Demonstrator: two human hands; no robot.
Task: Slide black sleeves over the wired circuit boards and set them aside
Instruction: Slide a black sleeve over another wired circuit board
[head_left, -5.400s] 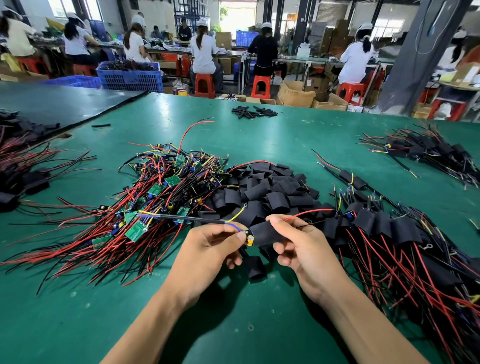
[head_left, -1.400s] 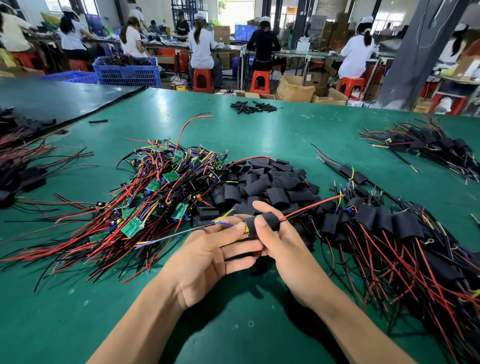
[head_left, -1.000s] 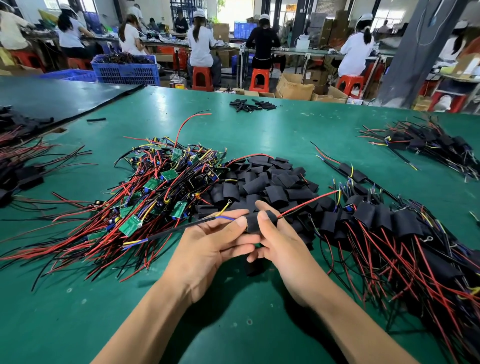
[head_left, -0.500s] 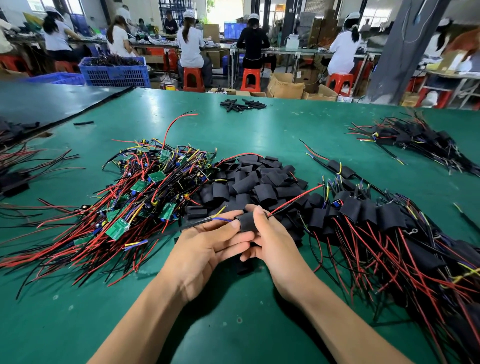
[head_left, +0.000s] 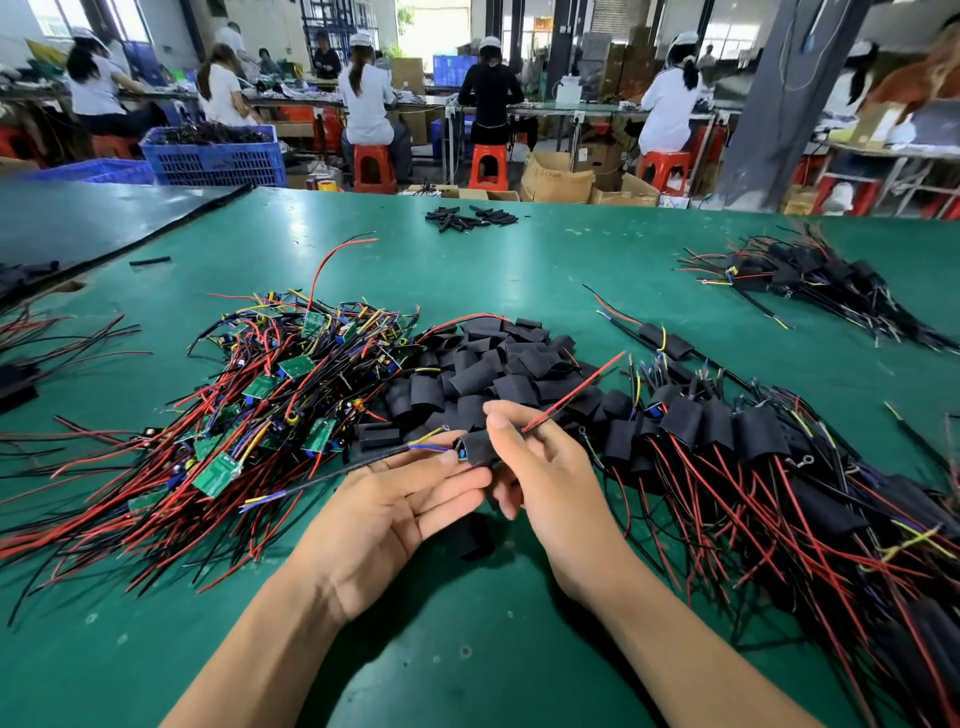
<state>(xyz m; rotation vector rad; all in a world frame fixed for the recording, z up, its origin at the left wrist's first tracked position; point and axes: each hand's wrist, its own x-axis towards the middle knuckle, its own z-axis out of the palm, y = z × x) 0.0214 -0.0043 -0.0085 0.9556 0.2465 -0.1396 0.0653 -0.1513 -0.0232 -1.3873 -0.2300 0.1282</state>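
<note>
Across the green table mat (head_left: 467, 649), starting at my left, a big tangled heap of bare green circuit boards with red and black wires (head_left: 270, 395) waits unsleeved, so I judge that a good share of the work is left. Just right of it lies a pile of loose flat black sleeves (head_left: 493, 364), plenty for what remains.

In front of that pile my left hand (head_left: 384, 519) lies palm up, its fingers nearly straight, the tips touching the one black sleeve in work (head_left: 478, 447). A blue corner of the board peeps from the sleeve's left mouth, and thin yellow and blue wires trail off leftward. My right hand (head_left: 550, 493) pinches this sleeve between thumb and forefinger, and a red wire pokes out up and to the right. The sleeve looks almost fully on; it is not yet set aside.

Right of my hands spreads the large heap of finished sleeved boards (head_left: 753, 457), and far right a second, smaller sleeved heap (head_left: 810, 280).

As for containers, beyond the table's far left a low blue plastic bin (head_left: 98, 171) hides its contents. The taller blue lattice crate (head_left: 218, 161) beside it holds a dark tangle, perhaps wired parts. Farther right stand brown cardboard boxes (head_left: 556, 179); I cannot see inside them.
</note>
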